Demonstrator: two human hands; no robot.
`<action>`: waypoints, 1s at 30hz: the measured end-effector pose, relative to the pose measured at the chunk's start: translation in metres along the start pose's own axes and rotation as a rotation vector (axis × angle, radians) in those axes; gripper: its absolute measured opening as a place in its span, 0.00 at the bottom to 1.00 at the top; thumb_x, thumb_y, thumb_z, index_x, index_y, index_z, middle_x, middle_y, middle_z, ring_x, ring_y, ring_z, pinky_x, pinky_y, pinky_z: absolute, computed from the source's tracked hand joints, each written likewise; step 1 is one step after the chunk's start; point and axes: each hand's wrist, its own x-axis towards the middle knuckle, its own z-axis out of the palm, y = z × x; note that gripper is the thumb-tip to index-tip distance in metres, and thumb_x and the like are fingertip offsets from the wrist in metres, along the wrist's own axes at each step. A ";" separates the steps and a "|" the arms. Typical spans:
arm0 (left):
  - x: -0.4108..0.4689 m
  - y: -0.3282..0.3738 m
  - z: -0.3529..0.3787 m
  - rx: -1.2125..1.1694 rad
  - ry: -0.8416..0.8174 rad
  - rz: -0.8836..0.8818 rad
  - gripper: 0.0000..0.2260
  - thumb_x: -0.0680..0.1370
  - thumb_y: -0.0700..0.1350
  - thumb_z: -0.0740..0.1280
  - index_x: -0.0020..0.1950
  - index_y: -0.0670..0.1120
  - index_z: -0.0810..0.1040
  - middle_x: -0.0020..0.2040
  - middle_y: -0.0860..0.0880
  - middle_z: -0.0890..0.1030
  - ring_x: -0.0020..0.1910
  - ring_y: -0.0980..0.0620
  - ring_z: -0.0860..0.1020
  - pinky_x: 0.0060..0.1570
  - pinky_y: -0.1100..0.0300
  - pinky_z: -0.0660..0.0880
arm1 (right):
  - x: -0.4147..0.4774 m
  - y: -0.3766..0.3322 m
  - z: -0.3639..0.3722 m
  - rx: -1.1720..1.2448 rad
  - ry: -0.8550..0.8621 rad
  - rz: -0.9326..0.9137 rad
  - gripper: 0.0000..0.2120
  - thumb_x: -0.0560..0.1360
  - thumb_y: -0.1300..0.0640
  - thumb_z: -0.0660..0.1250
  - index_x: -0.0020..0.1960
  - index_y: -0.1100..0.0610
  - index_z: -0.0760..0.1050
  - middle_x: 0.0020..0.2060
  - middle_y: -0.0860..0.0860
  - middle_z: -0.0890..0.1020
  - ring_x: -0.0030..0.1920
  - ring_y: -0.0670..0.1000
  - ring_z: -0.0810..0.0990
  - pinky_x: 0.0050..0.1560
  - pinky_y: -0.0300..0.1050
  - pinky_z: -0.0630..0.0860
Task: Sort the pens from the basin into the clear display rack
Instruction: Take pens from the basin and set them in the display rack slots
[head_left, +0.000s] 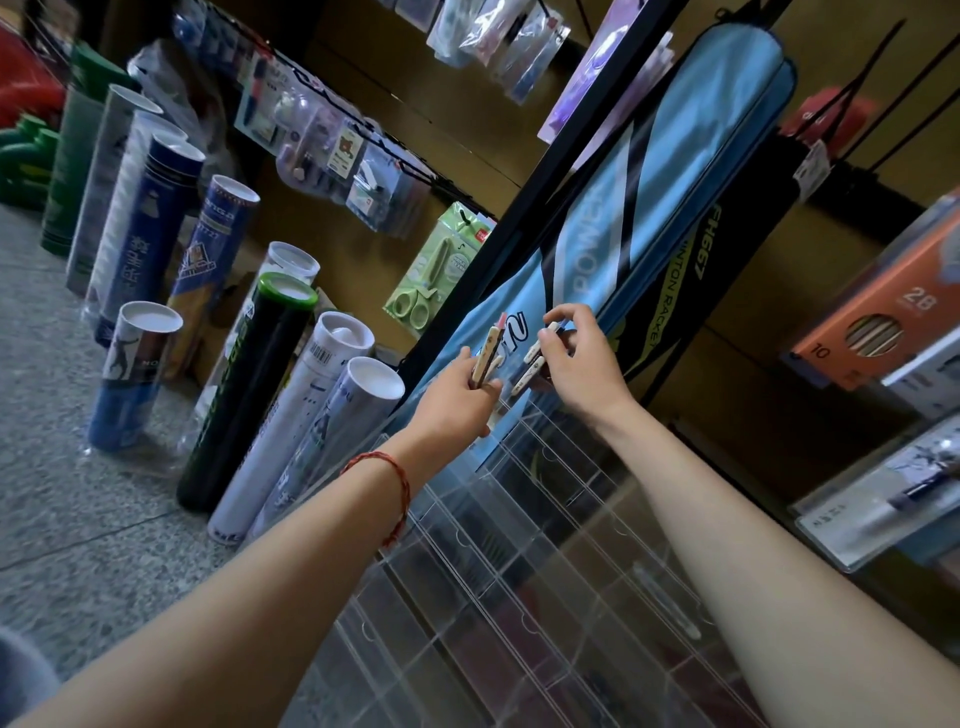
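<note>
Both arms reach forward over the clear display rack (524, 561), whose see-through compartments run from the lower middle of the view up to the hands. The left hand (460, 397) is closed around a small bunch of pens (488, 356); their pale barrels stick up and out of the fist, and the tallest one ends in a pink tip. A red cord bracelet (397, 483) sits on that wrist.

The right hand (582, 366) is just beside the left, slightly higher, at the top edge of the rack. Its thumb and fingers are curled loosely and pinch one cream-coloured pen (549, 332) near its top end; the other fingers are spread a little. Directly under its palm, two more cream pens (527, 371) lie slanted at the rack's upper row, touching or almost touching the fingers; which compartment they sit in cannot be made out through the clear plastic.

Behind the hands leans a blue racket bag (670, 171) against a black shelf frame (519, 218). To the left, tall shuttlecock tubes (291, 374) stand on the speckled floor (57, 415). A pack of green scissors (439, 270) hangs on the back wall, and an orange pencil box (883, 312) rests on a shelf at the right
</note>
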 end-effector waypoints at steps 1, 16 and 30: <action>0.001 0.000 -0.001 0.013 0.001 0.009 0.09 0.80 0.42 0.58 0.43 0.54 0.70 0.68 0.43 0.70 0.29 0.55 0.71 0.32 0.62 0.72 | 0.000 -0.001 -0.001 0.014 0.001 0.006 0.04 0.79 0.57 0.58 0.48 0.48 0.67 0.42 0.61 0.76 0.43 0.61 0.77 0.48 0.68 0.75; 0.038 0.005 -0.008 0.008 0.133 -0.070 0.10 0.79 0.42 0.61 0.58 0.42 0.76 0.45 0.48 0.76 0.27 0.54 0.68 0.18 0.72 0.65 | -0.006 0.012 0.010 -0.070 -0.020 -0.027 0.04 0.78 0.59 0.59 0.46 0.54 0.72 0.36 0.51 0.76 0.44 0.64 0.80 0.45 0.64 0.77; -0.005 0.016 -0.017 -0.103 0.048 0.044 0.07 0.78 0.48 0.62 0.50 0.45 0.71 0.37 0.51 0.75 0.28 0.56 0.67 0.27 0.65 0.66 | -0.007 -0.010 -0.006 -0.051 0.213 -0.107 0.12 0.78 0.57 0.61 0.61 0.56 0.72 0.52 0.53 0.76 0.44 0.46 0.75 0.47 0.35 0.73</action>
